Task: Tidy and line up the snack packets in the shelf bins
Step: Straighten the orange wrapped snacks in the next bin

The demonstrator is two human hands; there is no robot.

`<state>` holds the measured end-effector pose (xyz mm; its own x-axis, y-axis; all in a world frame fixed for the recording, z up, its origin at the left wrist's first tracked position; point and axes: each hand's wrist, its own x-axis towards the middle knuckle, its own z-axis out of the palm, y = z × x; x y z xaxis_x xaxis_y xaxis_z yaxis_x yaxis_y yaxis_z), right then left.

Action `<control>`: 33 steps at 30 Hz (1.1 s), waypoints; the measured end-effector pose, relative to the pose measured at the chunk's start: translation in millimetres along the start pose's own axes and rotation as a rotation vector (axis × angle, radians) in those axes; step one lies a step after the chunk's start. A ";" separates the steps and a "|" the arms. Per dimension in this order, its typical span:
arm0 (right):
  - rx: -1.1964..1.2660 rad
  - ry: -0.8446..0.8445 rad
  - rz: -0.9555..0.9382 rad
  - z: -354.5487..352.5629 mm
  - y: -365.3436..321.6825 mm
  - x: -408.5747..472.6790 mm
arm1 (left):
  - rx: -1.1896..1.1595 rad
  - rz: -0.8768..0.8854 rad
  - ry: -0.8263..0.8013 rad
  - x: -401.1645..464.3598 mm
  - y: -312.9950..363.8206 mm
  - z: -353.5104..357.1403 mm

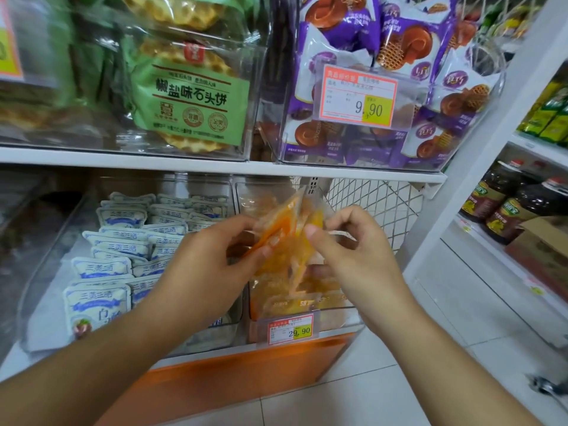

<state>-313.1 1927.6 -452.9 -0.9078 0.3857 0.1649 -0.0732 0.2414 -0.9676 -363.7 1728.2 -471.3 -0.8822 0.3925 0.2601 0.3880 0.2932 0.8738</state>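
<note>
A bunch of orange snack packets (287, 238) is lifted above the lower right clear bin (336, 315), blurred by motion. My left hand (212, 256) grips the bunch from the left, fingers curled on its edge. My right hand (347, 244) pinches it from the right, thumb on the front. More orange packets (295, 298) lie in the bin below. White and blue packets (123, 250) stand in rows in the lower left bin (49, 259).
Upper shelf bins hold green waffle-cake packs (190, 93) and purple biscuit packets (362, 35). Price tags (291, 329) hang on the bin fronts. A white shelf board (215, 162) runs above my hands. Bottles (504, 201) stand on the right-hand rack, tiled floor (399, 379) below.
</note>
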 end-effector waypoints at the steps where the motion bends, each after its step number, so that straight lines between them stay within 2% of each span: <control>1: 0.068 -0.056 0.024 4.2 -2.8 -2.5 | -0.014 0.001 -0.005 -0.1 -0.2 1.1; 4: 0.107 -0.160 0.043 13.7 -8.3 -9.1 | -0.120 -0.047 0.001 2.0 -2.0 -0.1; 8: -0.132 -0.064 0.019 23.7 1.1 -7.4 | -0.193 -0.051 -0.058 1.7 -1.4 -0.7; 11: -0.290 0.020 -0.117 24.3 4.1 2.4 | -0.138 -0.040 -0.055 1.5 -0.8 -0.4; 14: -0.325 -0.029 -0.116 12.1 3.0 6.5 | -0.094 -0.033 -0.077 1.4 -1.3 -2.9; 17: -0.401 0.020 -0.180 -14.4 3.4 11.6 | 0.027 0.015 -0.058 0.3 -2.9 -6.9; 22: -0.346 0.040 -0.211 -60.1 9.7 20.1 | 0.166 0.040 0.014 -0.8 -4.5 -5.9; 24: -0.406 0.019 -0.217 -67.8 18.5 22.1 | 0.177 0.049 0.055 -1.0 -3.8 -4.9; 29: -0.754 -0.212 -0.129 -69.8 35.7 23.7 | 0.180 0.063 0.065 -4.0 1.6 -4.5; 33: -1.138 -0.264 -0.302 -64.1 34.4 27.7 | 0.164 0.059 0.057 -4.9 4.7 -4.6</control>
<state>-314.2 2003.7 -469.4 -0.9830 0.0160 0.1828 -0.0124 0.9882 -0.1527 -358.8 1723.7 -466.6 -0.8685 0.3648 0.3357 0.4737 0.4108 0.7790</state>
